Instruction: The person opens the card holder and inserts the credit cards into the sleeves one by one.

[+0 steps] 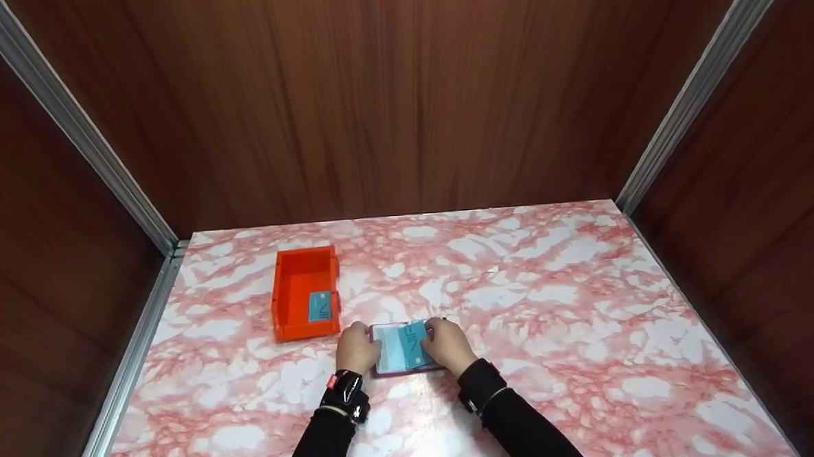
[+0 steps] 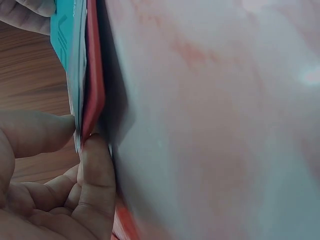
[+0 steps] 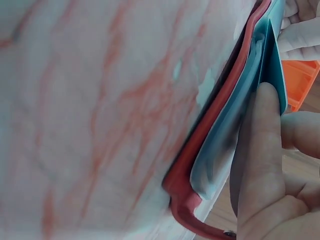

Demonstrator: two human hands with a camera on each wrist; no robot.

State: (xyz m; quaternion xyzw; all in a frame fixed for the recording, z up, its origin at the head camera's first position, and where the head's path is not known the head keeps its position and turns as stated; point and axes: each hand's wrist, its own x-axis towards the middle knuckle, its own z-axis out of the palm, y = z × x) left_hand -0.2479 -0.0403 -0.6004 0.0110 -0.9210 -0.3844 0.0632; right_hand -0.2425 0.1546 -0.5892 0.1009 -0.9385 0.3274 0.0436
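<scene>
My left hand (image 1: 357,349) pinched the wallet (image 1: 390,351) at nine o'clock, my right hand (image 1: 451,347) pinched a card (image 1: 412,345) at three, bin (image 1: 305,274) at ten.

Rather bright over the bench (image 1: 589,303), with whitish glare at its near side; dim along the side walls (image 1: 756,192). Softly blurred in both wrist views, darkly shadowed beside the red cover (image 2: 95,75).

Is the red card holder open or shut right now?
Open: the card holder shows its inner sleeves between the left hand and right hand.
</scene>
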